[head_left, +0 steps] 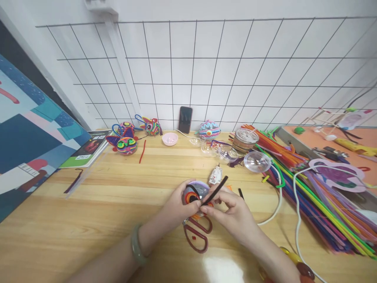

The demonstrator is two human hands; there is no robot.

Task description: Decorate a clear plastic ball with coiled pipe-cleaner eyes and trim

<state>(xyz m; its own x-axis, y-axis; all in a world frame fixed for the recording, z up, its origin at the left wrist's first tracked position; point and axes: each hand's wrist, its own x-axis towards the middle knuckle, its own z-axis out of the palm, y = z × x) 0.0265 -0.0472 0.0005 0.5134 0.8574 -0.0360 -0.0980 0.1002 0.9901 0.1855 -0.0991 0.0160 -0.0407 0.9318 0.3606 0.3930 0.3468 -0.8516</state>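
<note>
My left hand (176, 206) is closed round a small round ball (194, 192) with a lilac top and coiled orange, red and black pipe cleaner on its face. My right hand (232, 212) pinches a black pipe cleaner (216, 189) that slants up to the right from the ball. Both hands meet above the wooden table (118, 196), just over a pair of red-handled scissors (197, 234). A green bangle sits on my left wrist.
A big bundle of coloured pipe cleaners (318, 196) lies to the right, with clear plastic half-spheres (257, 161) and a glass jar (245, 140) behind. Finished colourful balls (125, 141) and a pink bowl (170, 138) stand by the wire-grid wall, where a phone (185, 119) leans. Books lie far left.
</note>
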